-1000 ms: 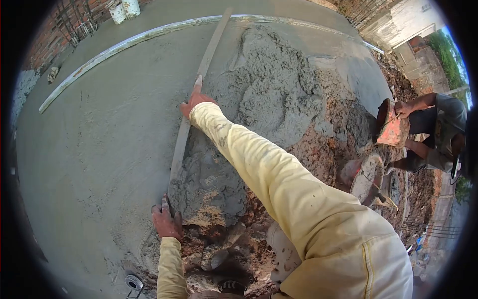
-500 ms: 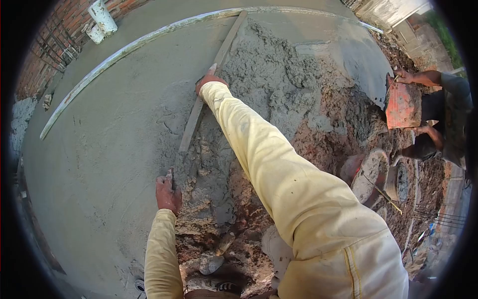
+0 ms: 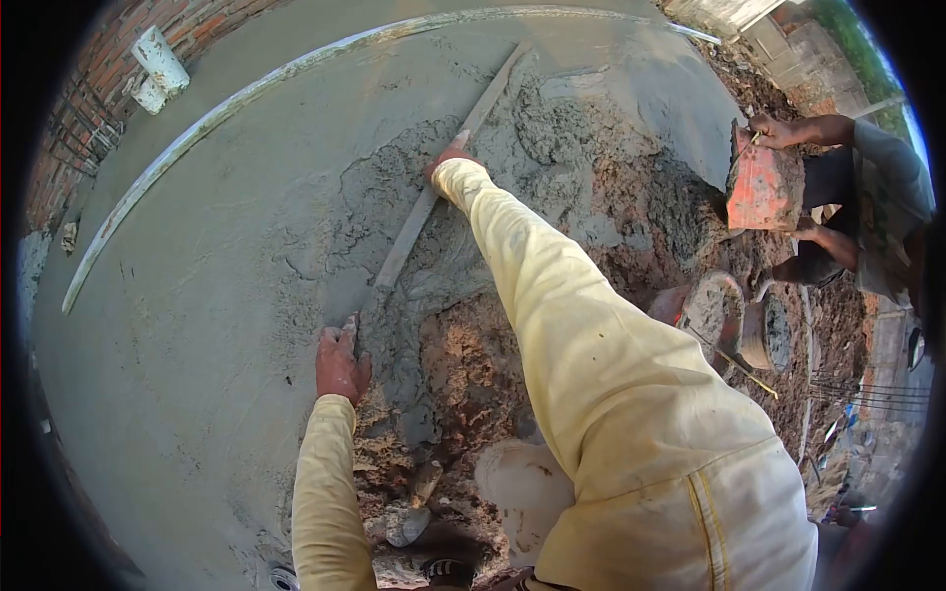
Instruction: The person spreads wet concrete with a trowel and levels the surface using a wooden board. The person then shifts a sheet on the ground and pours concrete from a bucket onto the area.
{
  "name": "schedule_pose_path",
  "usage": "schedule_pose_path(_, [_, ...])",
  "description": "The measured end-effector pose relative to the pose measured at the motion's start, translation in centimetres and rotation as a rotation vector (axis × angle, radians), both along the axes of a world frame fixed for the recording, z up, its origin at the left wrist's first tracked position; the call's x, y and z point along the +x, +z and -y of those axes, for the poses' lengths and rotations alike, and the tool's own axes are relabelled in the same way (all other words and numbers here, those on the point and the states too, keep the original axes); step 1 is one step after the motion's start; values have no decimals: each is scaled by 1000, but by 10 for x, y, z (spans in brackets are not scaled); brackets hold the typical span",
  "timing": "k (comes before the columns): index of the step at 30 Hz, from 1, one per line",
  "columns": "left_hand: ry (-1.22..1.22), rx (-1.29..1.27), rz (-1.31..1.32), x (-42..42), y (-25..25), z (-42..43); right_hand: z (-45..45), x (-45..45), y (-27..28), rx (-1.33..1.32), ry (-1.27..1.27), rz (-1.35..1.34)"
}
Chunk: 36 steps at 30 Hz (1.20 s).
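A long wooden screed board (image 3: 407, 239) lies slantwise across wet grey concrete (image 3: 197, 295). My right hand (image 3: 451, 160) is closed around the board near its middle, arm stretched far forward. Lower down, my left hand (image 3: 342, 369) has its fingers curled at the near end of the board, where wet concrete coats the wood and hides part of the grip. Rough, lumpy concrete (image 3: 552, 128) lies to the right of the board, with smoother concrete on its left.
A co-worker (image 3: 877, 197) at the right holds a red mud-caked container (image 3: 764, 187). Buckets (image 3: 711, 310) stand on the reddish soil below. A long pale strip (image 3: 197, 133) curves across the slab. White containers (image 3: 160, 59) stand by the brick wall. A trowel (image 3: 409, 522) lies near my feet.
The board and both my hands have shifted to the right over the concrete, leaving a roughened patch on the board's left. The co-worker's red container appears slightly further left and higher.
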<state>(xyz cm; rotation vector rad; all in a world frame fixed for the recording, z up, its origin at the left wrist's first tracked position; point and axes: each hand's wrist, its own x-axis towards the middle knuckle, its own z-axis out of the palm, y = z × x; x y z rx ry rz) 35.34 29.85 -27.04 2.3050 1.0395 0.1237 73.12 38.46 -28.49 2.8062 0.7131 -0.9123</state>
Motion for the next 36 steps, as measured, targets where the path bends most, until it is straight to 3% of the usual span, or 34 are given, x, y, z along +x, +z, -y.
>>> schedule_pose_path(1, [-16, -14, 7, 4, 0, 0, 8, 9, -2, 100, -143, -70])
schedule_pose_path(5, [-60, -54, 44, 25, 0, 12, 38, 36, 0, -11, -107, 28])
schedule_pose_path(12, [-116, -141, -41, 55, 3, 41, 99, 65, 3, 108, -170, 69])
schedule_pose_path(25, [-253, -51, -51, 75, 1, 93, 188, 101, -16, 65, -221, 154])
schedule_pose_path(28, [-259, -42, -29, 72, 6, 118, 217, 99, -19, 250, -262, 162])
schedule_pose_path(32, [-265, 2, -78, 38, 58, 124, 232, 53, 25, 601, -319, 112])
schedule_pose_path(33, [-284, 1, -115, 19, 70, 121, 234, 34, 28, 572, -303, 217])
schedule_pose_path(34, [-294, 10, -160, -5, 78, 118, 246, 24, 20, 798, -295, 85])
schedule_pose_path(36, [-310, 41, -187, -62, 82, 123, 246, -49, 51, 940, -314, -36])
